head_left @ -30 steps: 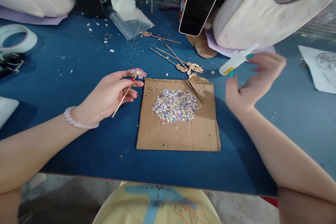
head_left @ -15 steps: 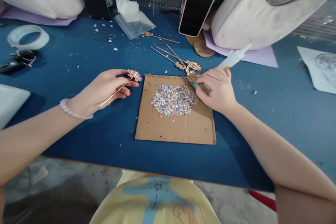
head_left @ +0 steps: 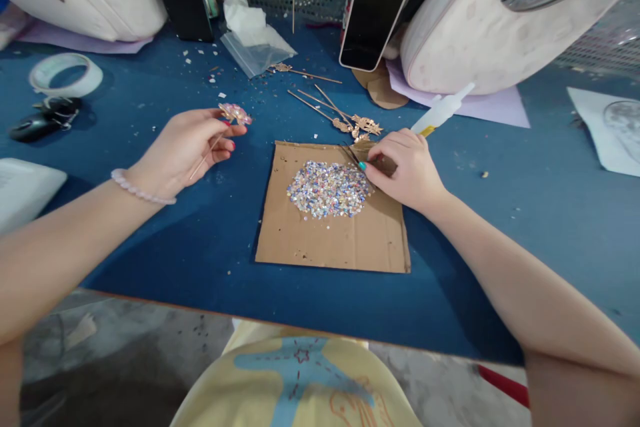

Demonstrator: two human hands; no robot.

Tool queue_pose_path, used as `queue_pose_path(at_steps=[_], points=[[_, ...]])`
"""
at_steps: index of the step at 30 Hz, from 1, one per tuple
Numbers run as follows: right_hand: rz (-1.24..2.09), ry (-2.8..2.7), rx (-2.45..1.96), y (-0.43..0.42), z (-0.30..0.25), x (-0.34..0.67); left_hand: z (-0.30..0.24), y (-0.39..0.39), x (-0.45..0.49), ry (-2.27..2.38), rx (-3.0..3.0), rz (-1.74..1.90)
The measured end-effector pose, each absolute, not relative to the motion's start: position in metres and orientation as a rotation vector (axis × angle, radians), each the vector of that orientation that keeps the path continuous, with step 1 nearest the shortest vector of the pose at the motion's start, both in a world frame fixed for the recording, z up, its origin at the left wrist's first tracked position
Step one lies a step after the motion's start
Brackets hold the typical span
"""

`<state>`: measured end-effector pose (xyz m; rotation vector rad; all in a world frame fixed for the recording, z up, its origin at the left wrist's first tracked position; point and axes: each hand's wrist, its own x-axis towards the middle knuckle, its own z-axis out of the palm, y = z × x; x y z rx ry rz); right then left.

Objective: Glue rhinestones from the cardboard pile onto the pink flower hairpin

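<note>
My left hand (head_left: 197, 145) pinches the thin stem of a gold hairpin, its pink beaded flower head (head_left: 235, 113) standing above the fingertips. On the right, my right hand (head_left: 407, 167) is closed round dark tweezers (head_left: 354, 156), whose tips point to the upper left over the cardboard's back edge. A white squeeze bottle with a fine nozzle (head_left: 445, 108) juts out behind the same hand; its lower end is hidden. Small shiny multicoloured chips (head_left: 327, 190) lie heaped on the square of cardboard (head_left: 320, 247), just left of the tweezers.
Several gold hairpins (head_left: 345, 121) lie behind the cardboard. A phone (head_left: 380, 7) leans at the back beside a white bag (head_left: 450, 47). A plastic bag (head_left: 257, 53), a tape roll (head_left: 67, 75) and a black object (head_left: 45, 119) are on the blue table (head_left: 175, 253).
My left hand has moved up and left with the hairpin, away from the cardboard. My right hand has shifted slightly left with the tweezers.
</note>
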<state>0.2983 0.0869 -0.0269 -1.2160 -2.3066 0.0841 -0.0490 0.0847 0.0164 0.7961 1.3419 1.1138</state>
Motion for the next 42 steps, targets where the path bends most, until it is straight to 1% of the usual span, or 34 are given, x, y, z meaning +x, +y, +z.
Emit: queue_pose_path(at_steps=[5,8,15,21,30,35,42], points=[[0.114,-2.313,-1.236,0.085,-0.026,0.295,0.027,0.094,-0.049,1.198,0.605,1.328],[0.119,-2.326,-1.245,0.084,-0.025,0.293,0.032,0.091,-0.036,1.109,0.53,1.334],[0.162,-2.276,-1.214,0.085,-0.028,0.295,0.024,0.067,-0.017,1.136,0.702,1.174],[0.136,-2.201,-1.177,0.087,-0.03,0.296,0.012,0.073,-0.031,1.264,0.875,1.017],[0.125,-2.163,-1.164,0.086,-0.028,0.299,0.017,0.071,-0.034,1.347,0.92,0.795],[0.087,-2.155,-1.199,0.086,-0.032,0.302,0.021,0.068,-0.035,1.305,0.915,0.77],[0.099,-2.178,-1.135,0.084,-0.032,0.3,0.021,0.061,-0.028,1.204,0.889,0.743]])
